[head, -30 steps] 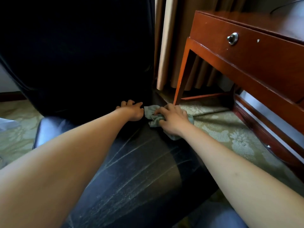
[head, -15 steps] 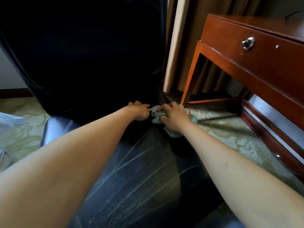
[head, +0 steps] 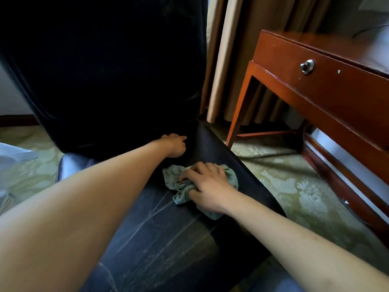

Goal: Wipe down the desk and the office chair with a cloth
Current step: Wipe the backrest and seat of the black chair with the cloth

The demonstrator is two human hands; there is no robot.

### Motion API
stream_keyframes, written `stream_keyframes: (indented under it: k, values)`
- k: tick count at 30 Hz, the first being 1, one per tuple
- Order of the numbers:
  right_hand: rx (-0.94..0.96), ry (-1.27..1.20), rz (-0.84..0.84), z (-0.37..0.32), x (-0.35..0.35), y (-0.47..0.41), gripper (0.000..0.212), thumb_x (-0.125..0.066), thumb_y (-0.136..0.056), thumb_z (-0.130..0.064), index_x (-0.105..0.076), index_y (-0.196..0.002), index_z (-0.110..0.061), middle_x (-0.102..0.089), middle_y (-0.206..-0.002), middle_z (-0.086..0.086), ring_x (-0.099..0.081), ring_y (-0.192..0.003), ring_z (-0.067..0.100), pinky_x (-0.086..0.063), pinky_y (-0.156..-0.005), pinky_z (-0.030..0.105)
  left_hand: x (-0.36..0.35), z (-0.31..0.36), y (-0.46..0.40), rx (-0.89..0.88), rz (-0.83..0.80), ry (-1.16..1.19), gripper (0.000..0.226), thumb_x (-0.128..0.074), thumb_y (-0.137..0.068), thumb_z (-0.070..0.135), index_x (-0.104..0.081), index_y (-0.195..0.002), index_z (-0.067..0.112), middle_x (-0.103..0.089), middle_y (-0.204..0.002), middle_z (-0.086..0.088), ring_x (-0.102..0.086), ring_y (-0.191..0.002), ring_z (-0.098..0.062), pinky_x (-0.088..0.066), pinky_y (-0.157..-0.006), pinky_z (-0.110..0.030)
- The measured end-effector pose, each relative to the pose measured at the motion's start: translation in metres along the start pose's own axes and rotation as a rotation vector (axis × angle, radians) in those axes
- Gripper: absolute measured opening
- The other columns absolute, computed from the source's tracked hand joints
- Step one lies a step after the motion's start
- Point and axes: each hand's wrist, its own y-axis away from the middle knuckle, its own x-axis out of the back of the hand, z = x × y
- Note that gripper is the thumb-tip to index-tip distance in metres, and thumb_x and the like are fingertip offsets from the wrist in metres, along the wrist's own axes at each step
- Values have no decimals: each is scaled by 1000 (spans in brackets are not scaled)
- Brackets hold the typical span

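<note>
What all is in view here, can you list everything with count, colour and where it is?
chair: one, black, centre, seat scuffed, backrest behind
cloth: one, grey-green, bunched on the seat near its right edge
desk: one, red-brown wood, right
drawer knob: one, silver, on the desk front
curtain: one, tan, behind chair and desk
carpet: one, green with pale pattern, floor on both sides
pale object: one, whitish, far left, cannot tell what
left hand: one, at the base of the backrest
right hand: one, gripping the cloth on the seat
</note>
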Motion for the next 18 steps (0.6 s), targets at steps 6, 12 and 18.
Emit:
stream_keyframes:
  k: [6,12,18]
  values:
    - [-154,56,47,30,12,-41,45,-49,-92,-43,-45,-137,-42,-41,-138,-4,-36,-129,28,-28,-105,46,13,-10,25,-175,61,-1,48,-35,-106,26,-35,-153,24,-32,-160,-6,-35,-143,-25,-29,-115,-29]
    - [-216,69,99,31,12,-78,39,-49,-94,-40,-47,-133,-40,-43,-134,4,-36,-131,34,-26,-106,49,15,-54,43,-73,86,-202,53,-35,-103,30,-26,-156,27,-20,-163,-4,-25,-146,-32,-24,-120,-40]
    - [-219,71,16,5,10,-74,41,-49,-94,-39,-45,-135,-39,-41,-135,6,-33,-133,35,-22,-113,52,0,-72,52,7,-34,-214,59,-35,-103,27,-15,-158,28,-8,-166,0,-12,-151,-30,-16,-123,-40]
